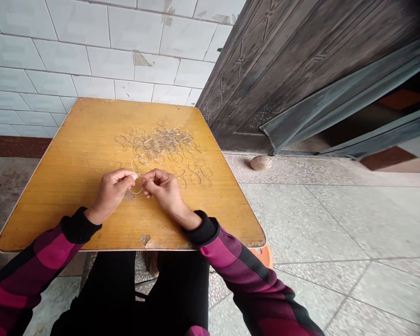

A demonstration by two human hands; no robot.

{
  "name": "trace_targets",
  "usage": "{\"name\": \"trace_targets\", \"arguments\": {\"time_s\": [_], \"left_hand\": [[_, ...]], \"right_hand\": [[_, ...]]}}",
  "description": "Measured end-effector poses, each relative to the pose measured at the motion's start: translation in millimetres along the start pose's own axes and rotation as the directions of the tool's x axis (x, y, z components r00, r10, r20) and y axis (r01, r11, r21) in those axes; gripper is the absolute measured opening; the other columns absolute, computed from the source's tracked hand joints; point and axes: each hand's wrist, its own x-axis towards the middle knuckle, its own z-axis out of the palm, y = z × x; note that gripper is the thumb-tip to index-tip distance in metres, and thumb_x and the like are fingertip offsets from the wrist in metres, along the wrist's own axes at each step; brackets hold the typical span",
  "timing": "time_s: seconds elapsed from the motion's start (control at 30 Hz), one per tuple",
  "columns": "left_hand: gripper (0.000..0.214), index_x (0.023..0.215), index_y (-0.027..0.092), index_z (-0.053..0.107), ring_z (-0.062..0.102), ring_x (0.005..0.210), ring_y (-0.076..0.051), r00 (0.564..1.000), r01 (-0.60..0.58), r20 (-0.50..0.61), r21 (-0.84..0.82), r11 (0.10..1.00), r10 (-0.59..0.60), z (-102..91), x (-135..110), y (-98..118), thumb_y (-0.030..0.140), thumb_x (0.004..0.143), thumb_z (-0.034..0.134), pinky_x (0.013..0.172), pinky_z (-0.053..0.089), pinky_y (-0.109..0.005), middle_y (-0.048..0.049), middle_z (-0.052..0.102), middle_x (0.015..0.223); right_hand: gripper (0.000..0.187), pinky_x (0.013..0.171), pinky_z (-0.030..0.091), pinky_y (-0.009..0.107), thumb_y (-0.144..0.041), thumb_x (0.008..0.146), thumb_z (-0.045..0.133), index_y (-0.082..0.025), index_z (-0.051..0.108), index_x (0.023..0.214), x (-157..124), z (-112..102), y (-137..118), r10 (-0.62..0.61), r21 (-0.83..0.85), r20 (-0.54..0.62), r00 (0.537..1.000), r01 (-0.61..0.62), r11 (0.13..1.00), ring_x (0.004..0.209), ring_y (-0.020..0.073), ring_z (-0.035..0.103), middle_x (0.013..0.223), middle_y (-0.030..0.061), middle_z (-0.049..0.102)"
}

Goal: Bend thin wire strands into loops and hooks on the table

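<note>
Two hands together over the near middle of the table (pixel 66 154): left hand (pixel 111 190) and right hand (pixel 164 186), fingertips pinched on one thin wire ring (pixel 136 188) between them. Just beyond, a loose pile of wire rings (pixel 161 142).

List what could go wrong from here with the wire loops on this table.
1. The thin wire loop pinched between the left hand and right hand could spring free or prick a fingertip.
2. The pile of loops lies overlapped; lifting one may drag others along in a tangle.
3. Stray loops lie nearer the right side of the table; the right sleeve could sweep them onto the floor.
</note>
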Motion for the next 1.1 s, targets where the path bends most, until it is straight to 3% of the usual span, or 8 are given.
{"name": "trace_targets", "arguments": {"time_s": [0.23, 0.4, 0.53, 0.63, 0.73, 0.8, 0.93, 1.1], "left_hand": [[0.02, 0.062, 0.018, 0.062, 0.047, 0.056, -0.011, 1.0, -0.022, 0.018, 0.035, 0.999, 0.021, 1.1, -1, -1, 0.03, 0.079, 0.06, 0.058, 0.037, -0.025, 0.0031, 0.053, 0.056], [0.02, 0.063, 0.018, 0.062, 0.046, 0.057, -0.011, 1.0, -0.019, 0.002, 0.014, 1.0, 0.019, 1.3, -1, -4, 0.03, 0.079, 0.061, 0.058, 0.036, -0.025, 0.0032, 0.051, 0.056], [0.018, 0.062, 0.017, 0.062, 0.045, 0.057, -0.011, 0.999, 0.02, -0.03, -0.074, 0.997, -0.023, 1.5, 0, -4, 0.027, 0.077, 0.061, 0.058, 0.036, -0.026, 0.0031, 0.051, 0.055], [0.016, 0.062, 0.017, 0.062, 0.044, 0.055, -0.01, 0.998, 0.067, 0.003, -0.086, 0.994, -0.067, 1.6, -1, -2, 0.027, 0.075, 0.061, 0.056, 0.036, -0.025, 0.0032, 0.051, 0.055], [0.018, 0.06, 0.017, 0.061, 0.044, 0.054, -0.01, 0.99, 0.082, 0.114, -0.041, 0.996, -0.077, 1.9, -4, 2, 0.028, 0.075, 0.06, 0.055, 0.035, -0.025, 0.003, 0.051, 0.055], [0.02, 0.059, 0.017, 0.06, 0.045, 0.054, -0.011, 0.981, 0.061, 0.185, -0.002, 0.998, -0.06, 2.4, -5, 4, 0.028, 0.075, 0.059, 0.055, 0.036, -0.025, 0.0026, 0.052, 0.055], [0.018, 0.059, 0.018, 0.061, 0.045, 0.054, -0.011, 0.967, 0.009, 0.252, 0.058, 0.998, -0.023, 4.2, -7, 8, 0.029, 0.072, 0.058, 0.055, 0.035, -0.025, 0.0021, 0.054, 0.056], [0.019, 0.055, 0.018, 0.057, 0.034, 0.05, -0.009, 0.952, 0.016, 0.303, 0.095, 0.995, -0.044, 6.7, -8, 3, 0.028, 0.071, 0.057, 0.05, 0.029, -0.024, 0.0052, 0.043, 0.05]], "right_hand": [[0.013, 0.044, 0.041, 0.02, -0.028, 0.073, 0.064, -0.018, 0.057, 0.075, 0, 2, 0, 0.006, -0.051, 0.03, 1.0, -0.004, 0.999, 0.043, 0.0062, 0.048, 0.055, -0.0057, 0.055], [0.01, 0.049, 0.037, 0.021, -0.026, 0.079, 0.06, -0.017, 0.057, 0.073, -4, 3, 2, -0.141, -0.249, -0.003, 0.99, 0.136, 0.959, 0.05, 0.0073, 0.045, 0.057, -0.0046, 0.051], [0.018, 0.054, 0.039, 0.022, -0.034, 0.084, 0.062, -0.016, 0.064, 0.079, -3, -4, -4, -0.158, -0.33, 0.067, 0.985, 0.171, 0.928, 0.058, 0.0094, 0.049, 0.064, -0.001, 0.057], [0.027, 0.056, 0.041, 0.024, -0.044, 0.084, 0.065, -0.017, 0.064, 0.08, 4, -14, -8, -0.173, -0.298, -0.009, 0.985, 0.163, 0.941, 0.061, 0.0102, 0.051, 0.069, 0.0002, 0.059], [0.032, 0.061, 0.045, 0.025, -0.047, 0.081, 0.068, -0.017, 0.065, 0.092, 11, -24, -11, -0.199, -0.244, -0.083, 0.976, 0.173, 0.954, 0.067, 0.0108, 0.054, 0.079, 0.0017, 0.062], [0.035, 0.064, 0.046, 0.026, -0.049, 0.078, 0.071, -0.018, 0.066, 0.095, 15, -27, -12, -0.171, -0.21, -0.027, 0.985, 0.162, 0.964, 0.07, 0.0114, 0.056, 0.083, 0.0025, 0.064], [0.035, 0.065, 0.047, 0.027, -0.051, 0.073, 0.074, -0.017, 0.066, 0.079, 16, -27, -13, -0.132, -0.165, 0.17, 0.976, 0.161, 0.973, 0.067, 0.0111, 0.056, 0.074, 0.0008, 0.064], [0.035, 0.062, 0.045, 0.025, -0.05, 0.075, 0.073, -0.017, 0.064, 0.071, 15, -22, -12, -0.14, -0.147, 0.237, 0.961, 0.178, 0.973, 0.063, 0.0097, 0.053, 0.068, -0.0012, 0.06]]}}
